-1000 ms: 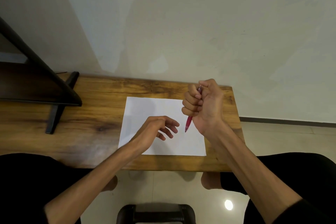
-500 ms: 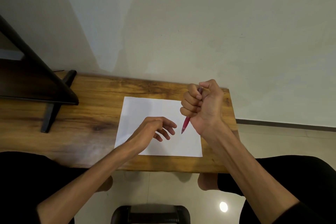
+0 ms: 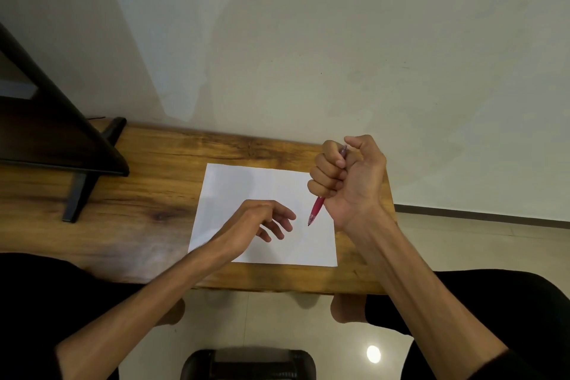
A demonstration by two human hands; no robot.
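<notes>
Wooden table point(image 3: 148, 194) w/ white paper point(image 3: 246, 182); pale wall point(image 3: 308, 40) behind.

No readable text, label or number appears on anything here.

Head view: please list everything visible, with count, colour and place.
pen: one, red, tip down above the paper's right part
paper: one sheet, white, flat on the table
table: one, brown wood, against the wall
stand: one, black, on the table's left end
object: one, black, bottom edge, kind unclear
wall: one, pale, behind the table
floor: beige tiles, below the table
left hand: one, fingers loosely curled, over the paper
right hand: one, grips the pen in a fist
</notes>
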